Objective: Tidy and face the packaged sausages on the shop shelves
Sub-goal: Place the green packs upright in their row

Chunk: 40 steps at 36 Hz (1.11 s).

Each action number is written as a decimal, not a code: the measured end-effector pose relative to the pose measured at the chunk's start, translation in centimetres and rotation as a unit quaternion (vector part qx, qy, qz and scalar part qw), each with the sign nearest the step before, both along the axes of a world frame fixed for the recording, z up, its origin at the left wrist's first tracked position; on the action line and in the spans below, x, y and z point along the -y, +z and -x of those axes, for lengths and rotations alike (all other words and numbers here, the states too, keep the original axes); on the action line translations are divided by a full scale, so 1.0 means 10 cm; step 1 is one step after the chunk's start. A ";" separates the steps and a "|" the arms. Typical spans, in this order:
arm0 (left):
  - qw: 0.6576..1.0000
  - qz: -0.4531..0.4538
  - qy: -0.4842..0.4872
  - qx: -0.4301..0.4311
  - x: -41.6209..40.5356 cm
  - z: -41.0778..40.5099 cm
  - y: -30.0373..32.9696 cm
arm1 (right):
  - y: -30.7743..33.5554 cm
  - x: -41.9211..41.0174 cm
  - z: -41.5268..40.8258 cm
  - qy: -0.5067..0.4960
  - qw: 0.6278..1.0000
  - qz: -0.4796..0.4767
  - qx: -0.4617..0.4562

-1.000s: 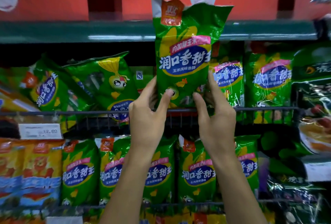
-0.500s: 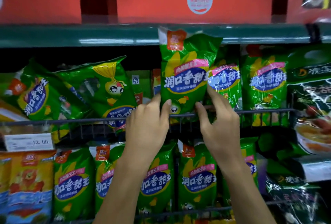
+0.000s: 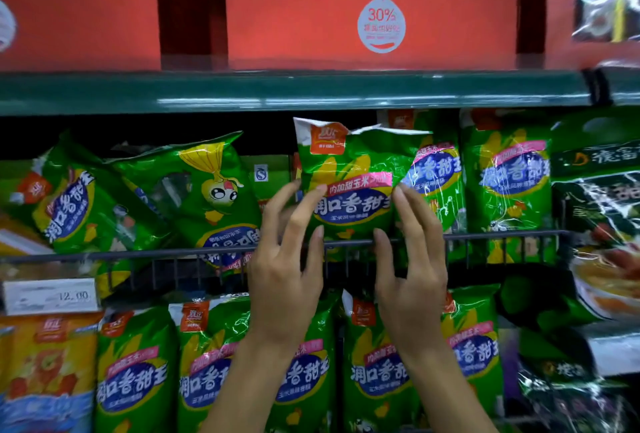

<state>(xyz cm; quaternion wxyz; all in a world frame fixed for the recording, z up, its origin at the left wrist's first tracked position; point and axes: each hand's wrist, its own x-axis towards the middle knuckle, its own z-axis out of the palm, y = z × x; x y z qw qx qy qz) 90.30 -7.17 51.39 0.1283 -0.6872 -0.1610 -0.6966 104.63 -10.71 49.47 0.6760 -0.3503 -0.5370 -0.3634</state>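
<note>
Head view, left hand (image 3: 282, 280) and right hand (image 3: 412, 276) raised, fingers extended, touching sides of upright green sausage pack (image 3: 349, 183)

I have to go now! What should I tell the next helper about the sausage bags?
Left hand: fingers on the left edge of the upright pack.
Right hand: fingers on its right edge.
The pack stands behind the wire rail, label forward, beside two upright packs on its right.
Done: this pack is nearly seated.
Left: let go, then stand up the tipped packs to the left; one shows its back.
</note>
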 end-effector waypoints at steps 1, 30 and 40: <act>1.000 0.006 0.001 -0.008 0.00 0.00 -0.01 | 0.00 -0.01 0.00 -0.008 1.000 -0.001 0.003; 0.911 0.214 0.231 -0.267 0.09 -0.04 0.34 | 0.13 0.20 0.02 -0.156 0.947 0.276 0.044; 0.920 0.214 0.188 -0.270 0.04 0.04 0.34 | 0.05 0.12 -0.05 -0.112 0.975 0.191 0.019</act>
